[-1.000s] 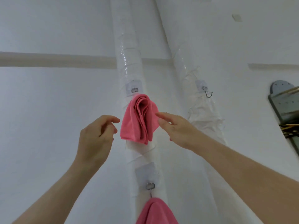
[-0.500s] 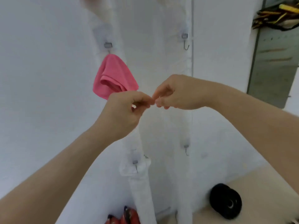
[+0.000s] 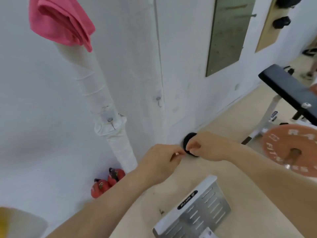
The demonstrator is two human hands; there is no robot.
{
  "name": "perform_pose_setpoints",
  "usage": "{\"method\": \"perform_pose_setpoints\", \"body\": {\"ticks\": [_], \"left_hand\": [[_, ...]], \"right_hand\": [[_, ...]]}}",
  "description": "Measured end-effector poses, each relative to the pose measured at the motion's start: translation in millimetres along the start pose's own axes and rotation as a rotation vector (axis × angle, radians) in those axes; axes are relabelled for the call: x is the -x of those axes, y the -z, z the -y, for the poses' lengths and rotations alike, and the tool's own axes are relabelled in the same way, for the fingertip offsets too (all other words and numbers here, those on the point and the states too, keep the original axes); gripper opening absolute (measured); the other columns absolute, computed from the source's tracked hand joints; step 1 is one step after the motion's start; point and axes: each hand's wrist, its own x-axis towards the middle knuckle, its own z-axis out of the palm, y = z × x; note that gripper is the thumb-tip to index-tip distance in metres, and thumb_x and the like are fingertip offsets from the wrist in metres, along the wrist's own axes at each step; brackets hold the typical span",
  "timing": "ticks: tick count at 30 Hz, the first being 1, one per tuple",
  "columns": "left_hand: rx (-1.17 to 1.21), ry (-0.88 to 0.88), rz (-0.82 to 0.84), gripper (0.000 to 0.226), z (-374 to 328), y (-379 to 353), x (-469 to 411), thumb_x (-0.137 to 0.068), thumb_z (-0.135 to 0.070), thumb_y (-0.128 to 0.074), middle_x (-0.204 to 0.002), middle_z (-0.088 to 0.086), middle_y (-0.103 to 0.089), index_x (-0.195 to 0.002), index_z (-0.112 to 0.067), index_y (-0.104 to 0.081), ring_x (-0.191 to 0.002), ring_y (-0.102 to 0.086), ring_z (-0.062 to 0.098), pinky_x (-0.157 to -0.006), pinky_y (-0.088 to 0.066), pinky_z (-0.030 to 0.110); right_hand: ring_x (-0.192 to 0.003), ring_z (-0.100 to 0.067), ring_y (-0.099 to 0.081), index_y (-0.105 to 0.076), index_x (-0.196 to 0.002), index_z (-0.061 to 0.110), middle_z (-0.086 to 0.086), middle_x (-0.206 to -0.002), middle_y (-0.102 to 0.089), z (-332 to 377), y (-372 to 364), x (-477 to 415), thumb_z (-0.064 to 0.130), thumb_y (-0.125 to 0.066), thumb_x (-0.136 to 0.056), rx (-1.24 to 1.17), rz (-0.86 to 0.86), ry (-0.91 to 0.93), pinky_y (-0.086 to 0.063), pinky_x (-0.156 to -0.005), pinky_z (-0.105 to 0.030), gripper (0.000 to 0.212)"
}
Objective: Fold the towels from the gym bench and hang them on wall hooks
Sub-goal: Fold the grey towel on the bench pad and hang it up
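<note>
Well, I start with the white wall (image 3: 180, 57), which fills most of my view, and the gym bench (image 3: 288, 90) standing off to the right with an orange weight plate (image 3: 291, 152) below its black pad. A pale smudge sits at the frame edge over the pad; I cannot tell whether it is a towel. A tape-wrapped pipe (image 3: 101, 93) runs down the wall on the left. High on it hangs one folded pink towel (image 3: 60, 23), so I judge at least one towel is finished.

My two hands sit low in the middle, well below that towel and apart from it. The left hand (image 3: 161, 164) has its fingers curled in, thumb against forefinger, with nothing I can see in it. The right hand (image 3: 204, 146) is curled the same way, fingertips nearly meeting the left's, also empty of any cloth.

Smaller again, one hook (image 3: 111, 121) on the pipe and another wall hook (image 3: 158, 100) beside it are bare. I reckon more folding and hanging remains.
</note>
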Motion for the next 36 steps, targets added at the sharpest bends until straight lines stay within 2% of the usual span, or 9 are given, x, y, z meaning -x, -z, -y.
{"method": "perform_pose_setpoints", "body": {"ticks": [8, 11, 16, 22, 27, 29, 32, 34, 36], "left_hand": [[0.094, 0.023, 0.369, 0.031, -21, -123, 86, -0.093, -0.007, -0.042, -0.105, 0.000, -0.065, -0.113, -0.022, -0.060, -0.093, -0.056, 0.020, -0.084, -0.044, 0.035], [0.144, 0.024, 0.468, 0.032, -34, -164, 116, -0.095, -0.007, -0.040, -0.113, -0.004, -0.063, -0.112, -0.021, -0.063, -0.101, -0.055, 0.014, -0.086, -0.042, 0.026], [0.197, 0.034, 0.607, 0.029, -62, -229, 152, -0.096, -0.013, -0.039, -0.092, -0.005, -0.061, -0.103, -0.025, -0.064, -0.075, -0.053, 0.013, -0.067, -0.042, 0.028], [0.224, 0.023, 0.746, 0.027, -124, -312, 206, -0.095, -0.010, -0.042, -0.084, -0.010, -0.057, -0.103, -0.022, -0.065, -0.082, -0.054, 0.013, -0.070, -0.037, 0.023], [0.237, 0.059, 0.800, 0.027, -184, -375, 253, -0.093, -0.010, -0.045, -0.102, -0.005, -0.065, -0.104, -0.021, -0.067, -0.092, -0.056, 0.011, -0.080, -0.041, 0.023], [0.218, 0.063, 0.864, 0.025, -211, -399, 281, -0.092, -0.011, -0.047, -0.100, -0.006, -0.065, -0.100, -0.023, -0.068, -0.091, -0.056, 0.009, -0.078, -0.039, 0.020], [0.164, -0.011, 0.989, 0.023, -250, -435, 321, -0.090, -0.016, -0.052, -0.102, -0.007, -0.068, -0.100, -0.023, -0.071, -0.091, -0.057, 0.007, -0.080, -0.042, 0.019], [0.122, -0.092, 1.031, 0.025, -274, -456, 340, -0.088, -0.018, -0.052, -0.102, -0.009, -0.070, -0.100, -0.024, -0.073, -0.091, -0.058, 0.008, -0.080, -0.044, 0.020], [0.046, -0.217, 1.073, 0.026, -294, -476, 356, -0.088, -0.020, -0.052, -0.103, -0.007, -0.071, -0.101, -0.026, -0.073, -0.096, -0.061, 0.015, -0.081, -0.047, 0.025]], "right_hand": [[-0.112, -0.017, -0.057, -0.063, -0.122, 0.021, 0.001, -0.128, -0.060, -70, -174, 113, 0.020, -0.039, -0.099, -0.113, 0.119, -0.346, -0.042, -0.095, -0.022, 0.033], [-0.101, -0.019, -0.061, -0.064, -0.119, 0.017, -0.001, -0.124, -0.062, -92, -229, 171, 0.014, -0.035, -0.097, -0.154, 0.148, -0.468, -0.049, -0.084, -0.020, 0.037], [-0.101, -0.016, -0.059, -0.062, -0.121, 0.026, 0.002, -0.129, -0.060, -132, -306, 271, 0.015, -0.040, -0.095, -0.244, 0.153, -0.703, -0.046, -0.092, -0.024, 0.036], [-0.119, -0.016, -0.052, -0.051, -0.133, 0.031, 0.003, -0.134, -0.056, -168, -387, 405, 0.025, -0.051, -0.095, -0.315, 0.185, -0.939, -0.045, -0.103, -0.036, 0.039], [-0.141, -0.018, -0.024, -0.043, -0.140, 0.029, 0.006, -0.150, -0.036, -184, -429, 479, 0.026, -0.047, -0.095, -0.149, -0.045, -0.874, -0.031, -0.111, -0.041, 0.045], [-0.130, -0.021, -0.036, -0.054, -0.129, 0.023, 0.002, -0.136, -0.048, -180, -438, 503, 0.018, -0.049, -0.094, -0.209, -0.294, -0.900, -0.038, -0.106, -0.041, 0.035], [-0.090, -0.017, -0.049, -0.060, -0.096, 0.016, 0.004, -0.102, -0.052, -177, -459, 551, 0.007, -0.053, -0.088, -0.365, -0.641, -0.965, -0.046, -0.076, -0.028, 0.014], [-0.076, -0.018, -0.050, -0.054, -0.085, 0.016, 0.005, -0.090, -0.049, -180, -480, 584, 0.004, -0.053, -0.084, -0.524, -0.661, -1.074, -0.042, -0.065, -0.028, 0.012], [-0.081, -0.023, -0.055, -0.058, -0.090, 0.014, 0.001, -0.092, -0.053, -185, -502, 610, 0.005, -0.056, -0.082, -0.569, -0.531, -1.137, -0.043, -0.069, -0.031, 0.012]]}}
